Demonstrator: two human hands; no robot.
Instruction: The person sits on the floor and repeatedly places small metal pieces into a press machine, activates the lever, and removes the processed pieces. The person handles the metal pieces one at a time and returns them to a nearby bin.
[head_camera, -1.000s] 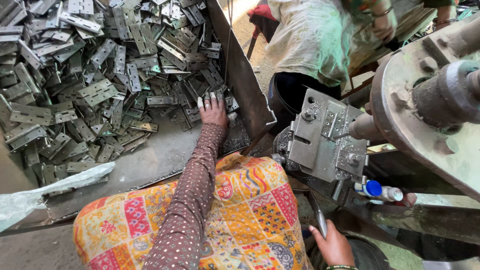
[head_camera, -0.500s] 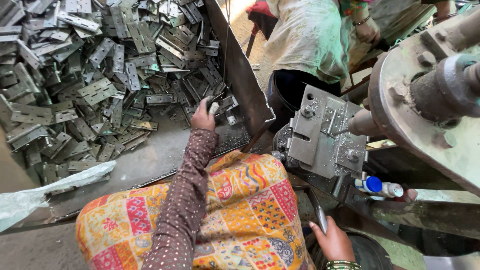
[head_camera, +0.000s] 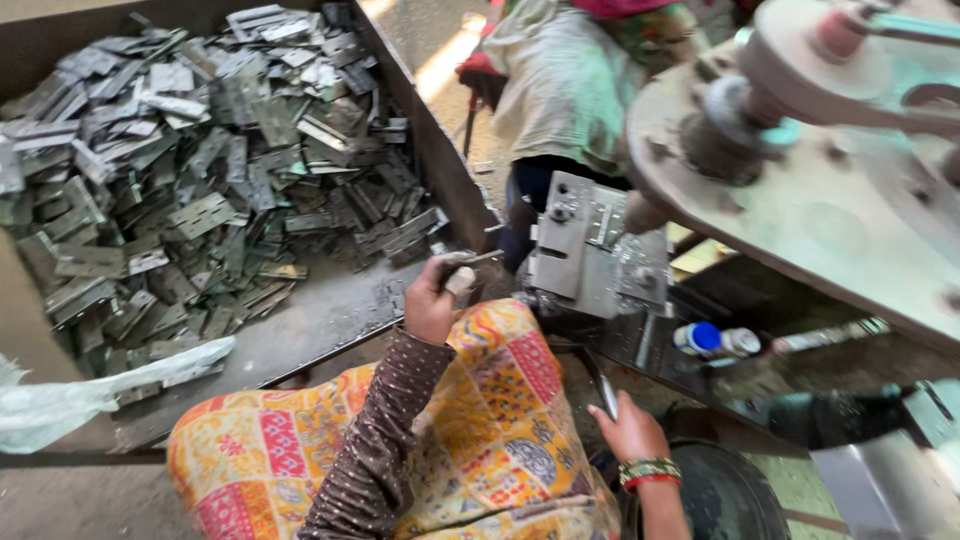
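As gripped: metal plate (head_camera: 462, 268) in left hand (head_camera: 430, 300)

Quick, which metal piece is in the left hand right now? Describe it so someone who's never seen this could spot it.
Start at the big metal bin heaped with flat grey metal plates. Just off its near right corner, above the patterned cloth, the left hand is raised, gripping one flat grey piece. It alone is lifted off the heap, pointing toward the grey block on the press.

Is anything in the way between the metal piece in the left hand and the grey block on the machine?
Nothing visible. The left hand holds the flat metal piece just left of the grey metal block, with only open air between them.
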